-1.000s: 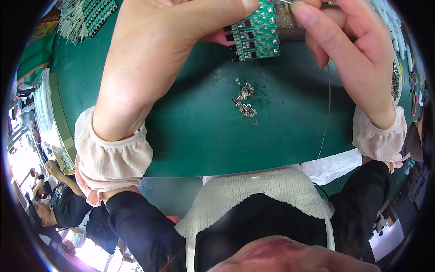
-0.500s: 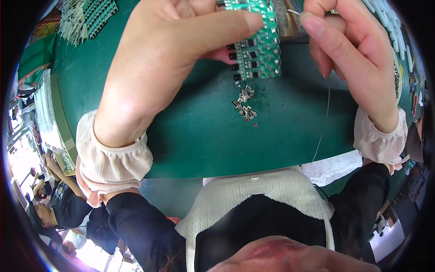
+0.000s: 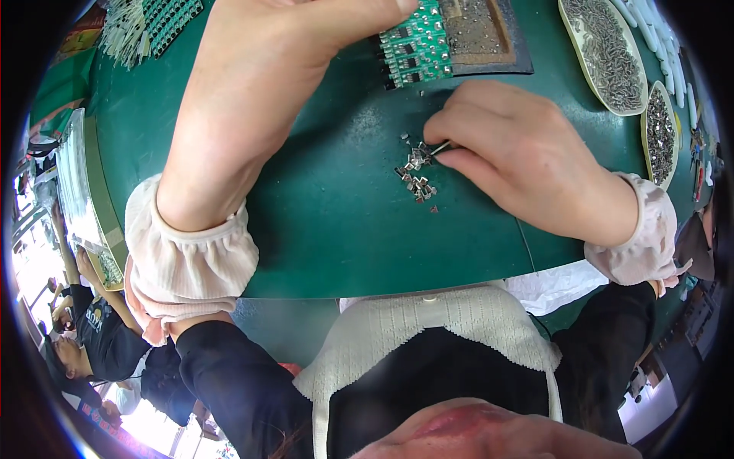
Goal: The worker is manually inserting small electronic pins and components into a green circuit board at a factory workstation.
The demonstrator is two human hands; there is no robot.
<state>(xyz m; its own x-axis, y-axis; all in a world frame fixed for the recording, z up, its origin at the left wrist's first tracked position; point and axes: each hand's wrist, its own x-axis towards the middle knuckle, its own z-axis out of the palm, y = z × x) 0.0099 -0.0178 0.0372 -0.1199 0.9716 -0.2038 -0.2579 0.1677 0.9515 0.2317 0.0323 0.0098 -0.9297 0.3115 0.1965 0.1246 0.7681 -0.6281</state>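
Note:
At the top, my left hand grips a green circuit board panel lined with small black parts and solder dots. Its thumb presses on the panel; the fingers beneath are mostly hidden. My right hand is closed in a pinch around a thin silvery wire. The wire's tip reaches the right edge of a small pile of metal pieces on the green tabletop. A thin strand trails from below this hand toward the near table edge.
A dark-rimmed tray with a brown bed lies beyond the panel. To the right are a dish of silvery pins, a smaller dish of metal pieces and white tubes. More boards lie far left. Another person is at left.
My right hand has come down and left, bringing the wire tip from beside the panel to the metal pieces. My left hand has shifted the panel slightly up and left.

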